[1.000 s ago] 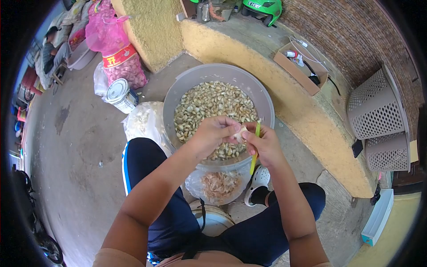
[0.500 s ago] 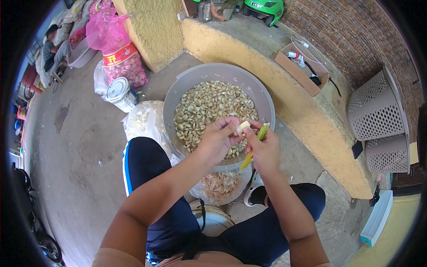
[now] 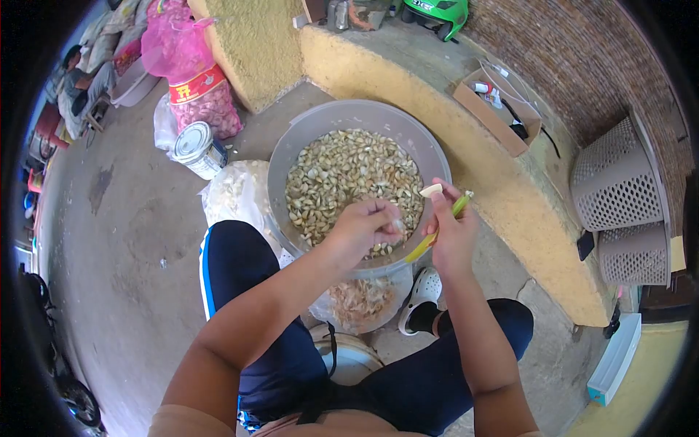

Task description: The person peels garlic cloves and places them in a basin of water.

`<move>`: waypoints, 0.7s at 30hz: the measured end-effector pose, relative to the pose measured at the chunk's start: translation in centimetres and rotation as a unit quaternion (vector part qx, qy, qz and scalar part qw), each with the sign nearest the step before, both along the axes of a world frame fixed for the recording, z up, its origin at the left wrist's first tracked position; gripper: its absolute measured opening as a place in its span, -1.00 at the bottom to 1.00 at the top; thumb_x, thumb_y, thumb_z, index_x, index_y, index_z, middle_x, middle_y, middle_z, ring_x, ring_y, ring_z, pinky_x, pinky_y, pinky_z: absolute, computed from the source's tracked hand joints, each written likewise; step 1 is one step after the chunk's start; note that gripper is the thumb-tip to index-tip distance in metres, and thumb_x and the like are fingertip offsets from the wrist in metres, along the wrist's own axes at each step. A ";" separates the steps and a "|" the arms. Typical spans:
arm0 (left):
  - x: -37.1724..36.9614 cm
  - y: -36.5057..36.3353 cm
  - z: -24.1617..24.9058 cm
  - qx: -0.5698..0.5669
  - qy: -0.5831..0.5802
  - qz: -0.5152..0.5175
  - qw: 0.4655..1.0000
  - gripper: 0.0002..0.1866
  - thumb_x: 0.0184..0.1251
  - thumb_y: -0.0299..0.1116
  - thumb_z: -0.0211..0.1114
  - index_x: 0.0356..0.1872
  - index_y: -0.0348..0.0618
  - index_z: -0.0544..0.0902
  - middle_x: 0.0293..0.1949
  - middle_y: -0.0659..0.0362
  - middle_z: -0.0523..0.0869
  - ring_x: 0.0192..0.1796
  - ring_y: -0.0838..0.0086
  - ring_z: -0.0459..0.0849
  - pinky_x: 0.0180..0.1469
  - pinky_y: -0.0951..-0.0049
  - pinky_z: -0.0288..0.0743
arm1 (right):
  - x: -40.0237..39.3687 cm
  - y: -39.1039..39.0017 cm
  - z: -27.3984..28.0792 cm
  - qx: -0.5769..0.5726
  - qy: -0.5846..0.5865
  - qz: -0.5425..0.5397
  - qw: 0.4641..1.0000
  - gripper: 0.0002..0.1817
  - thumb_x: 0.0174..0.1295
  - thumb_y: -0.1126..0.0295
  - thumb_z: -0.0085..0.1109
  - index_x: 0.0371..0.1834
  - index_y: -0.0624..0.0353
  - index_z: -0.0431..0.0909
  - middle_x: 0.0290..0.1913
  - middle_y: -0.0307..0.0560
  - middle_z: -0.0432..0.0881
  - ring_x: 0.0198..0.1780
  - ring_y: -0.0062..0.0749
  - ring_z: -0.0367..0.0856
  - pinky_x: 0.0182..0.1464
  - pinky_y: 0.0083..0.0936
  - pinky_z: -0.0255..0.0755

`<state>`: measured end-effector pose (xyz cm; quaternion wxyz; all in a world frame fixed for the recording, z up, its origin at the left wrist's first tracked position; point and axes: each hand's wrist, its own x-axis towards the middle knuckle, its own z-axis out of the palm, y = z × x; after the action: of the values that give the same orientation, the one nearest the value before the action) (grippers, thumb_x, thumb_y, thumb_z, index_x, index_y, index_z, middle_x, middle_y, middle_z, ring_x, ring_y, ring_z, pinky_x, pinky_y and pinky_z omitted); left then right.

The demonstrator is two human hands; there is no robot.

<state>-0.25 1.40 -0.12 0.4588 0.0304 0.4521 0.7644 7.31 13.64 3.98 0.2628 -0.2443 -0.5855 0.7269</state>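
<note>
My right hand [image 3: 453, 231] pinches a pale peeled garlic clove [image 3: 431, 191] between thumb and fingertips, over the right rim of a big grey tub [image 3: 291, 149]. A slim yellow-green tool [image 3: 421, 249], seemingly a small knife, lies across that same palm; its blade cannot be made out. To the left, my left hand [image 3: 366, 229] is closed over the tub, with a whitish, thin scrap of garlic skin [image 3: 398, 226] at its fingertips. Many unpeeled garlic cloves [image 3: 349, 167] fill the tub below both hands.
A clear bag of peelings [image 3: 362, 300] sits below the tub. White bags [image 3: 237, 193], a paint pail [image 3: 198, 149] and pink net sacks [image 3: 204, 102] stand left. A low yellow wall [image 3: 502, 189] bounds the right, bearing a cardboard box [image 3: 491, 116]. Another person [image 3: 80, 80] sits far left.
My hands have come apart. The right hand moved right and up with the bared clove and the yellow-green tool, while the left stayed over the tub with the skin.
</note>
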 end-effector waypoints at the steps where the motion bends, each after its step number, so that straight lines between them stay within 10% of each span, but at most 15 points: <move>1: 0.0 0.0 -0.1 -0.034 0.023 -0.043 0.998 -0.85 0.18 -0.43 0.14 -0.28 -0.27 0.48 -0.41 0.20 0.50 -0.36 0.52 0.53 -0.21 0.46 0.53 | 0.1 0.3 0.0 0.003 -0.006 0.007 1.000 -0.75 0.14 0.41 0.09 -0.14 0.28 0.47 -0.50 -0.26 0.48 -0.71 -0.75 0.30 -0.66 -0.76 0.27; 5: 0.9 -0.4 -1.8 -0.162 0.175 -0.163 0.957 -0.91 0.04 -0.49 0.18 -0.39 -0.22 0.53 -0.48 0.20 0.56 -0.42 0.55 0.55 -0.39 0.53 0.51 | 0.1 1.7 -0.5 -0.006 -0.034 0.023 0.999 -0.73 0.12 0.40 0.11 -0.13 0.28 0.47 -0.51 -0.27 0.47 -0.71 -0.74 0.28 -0.68 -0.76 0.24; 16: 4.3 -2.5 -13.3 -0.291 0.581 -0.483 0.587 -0.83 -0.16 -0.38 0.14 -0.51 -0.01 0.67 -0.48 0.05 0.64 -0.40 0.23 0.60 -0.31 0.31 0.44 | 0.4 1.7 -1.5 0.056 -0.101 0.059 0.992 -0.74 0.09 0.41 0.13 -0.17 0.29 0.50 -0.52 -0.27 0.48 -0.70 -0.73 0.25 -0.67 -0.76 0.20; 21: 3.0 -2.6 -11.3 -0.382 0.537 -0.430 0.617 -0.82 -0.11 -0.36 0.11 -0.44 -0.04 0.64 -0.44 0.02 0.63 -0.37 0.18 0.59 -0.31 0.24 0.43 | 0.2 2.6 -3.2 0.124 -0.183 0.100 0.970 -0.76 0.09 0.36 0.12 -0.22 0.26 0.53 -0.59 -0.29 0.47 -0.72 -0.71 0.27 -0.67 -0.72 0.19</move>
<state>2.78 -1.16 -11.42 0.3806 0.4483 0.8043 0.0854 7.55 16.20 0.77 0.1054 -0.2790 -0.7305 0.6144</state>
